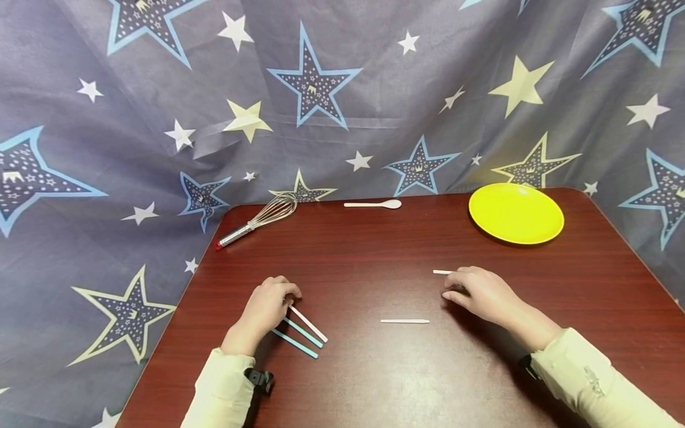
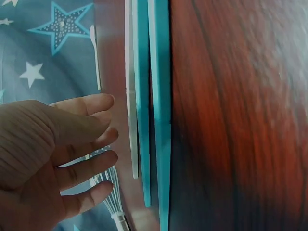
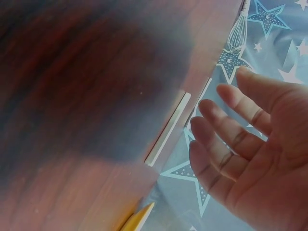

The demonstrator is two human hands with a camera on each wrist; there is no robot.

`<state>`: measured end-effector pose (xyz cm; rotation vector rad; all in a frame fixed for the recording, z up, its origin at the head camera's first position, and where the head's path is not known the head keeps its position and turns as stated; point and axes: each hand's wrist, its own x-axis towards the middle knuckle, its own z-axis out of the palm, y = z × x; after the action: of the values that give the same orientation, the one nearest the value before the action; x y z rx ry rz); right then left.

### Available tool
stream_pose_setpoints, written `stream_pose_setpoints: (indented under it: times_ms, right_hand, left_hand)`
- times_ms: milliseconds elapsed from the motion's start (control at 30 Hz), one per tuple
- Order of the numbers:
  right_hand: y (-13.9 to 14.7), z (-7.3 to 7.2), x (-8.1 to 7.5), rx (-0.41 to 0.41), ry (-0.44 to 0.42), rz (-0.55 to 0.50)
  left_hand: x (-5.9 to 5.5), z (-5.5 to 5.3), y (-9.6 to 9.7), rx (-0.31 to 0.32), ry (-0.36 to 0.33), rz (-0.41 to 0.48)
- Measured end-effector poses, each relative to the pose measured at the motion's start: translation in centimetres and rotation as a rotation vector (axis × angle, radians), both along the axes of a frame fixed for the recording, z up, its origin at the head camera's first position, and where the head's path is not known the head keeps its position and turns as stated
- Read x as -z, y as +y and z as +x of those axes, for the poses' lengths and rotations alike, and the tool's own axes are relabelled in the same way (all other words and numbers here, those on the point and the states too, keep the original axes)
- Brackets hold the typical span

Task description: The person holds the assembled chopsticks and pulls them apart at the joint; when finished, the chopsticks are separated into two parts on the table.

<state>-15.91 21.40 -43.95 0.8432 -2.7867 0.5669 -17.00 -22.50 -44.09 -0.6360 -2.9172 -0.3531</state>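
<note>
Your left hand (image 1: 269, 304), relaxed and empty, is beside two straight blue plastic-looking sticks (image 1: 294, 343) and a slim white stick (image 1: 307, 323), near left on the counter (image 1: 342, 261); your right hand (image 1: 481, 292), likewise, by another white stick (image 1: 441, 272). Risk: brushing the close-laid trio scatters it.

Spreads out as a dark reddish-brown table (image 1: 353, 255) with streaked wood grain, rounded far corners and a pale glare toward the near middle. Carries a wire whisk (image 1: 254, 224) at the far left, set aslant, with the red-tipped handle end toward the near left. Holds a white spoon (image 1: 369, 205) by the far edge, bowl to the right, and a yellow plate (image 1: 516, 213) at the far right. Supports two blue sticks (image 1: 304, 333) and a pale stick (image 1: 308, 324) at the near left, side by side, slanting toward the near right. Bears a second pale stick (image 1: 405, 321) near the middle, lying left to right, and a third pale stick (image 1: 441, 272) farther right, partly hidden.
</note>
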Motion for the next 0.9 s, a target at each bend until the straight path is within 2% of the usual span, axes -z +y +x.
stream_pose_setpoints:
  times_ms: [267,600,900]
  right_hand:
    - [0.1,0.1,0.2,-0.005,0.003,-0.005]
    - [0.0,0.0,0.4,-0.012,0.003,-0.008]
    - [0.0,0.1,0.4,-0.012,0.003,-0.003]
  left_hand:
    - [0.1,0.2,-0.5,0.020,-0.006,-0.054]
    - [0.3,0.4,0.2,0.048,-0.016,-0.105]
    - [0.2,0.4,0.9,0.028,-0.033,-0.192]
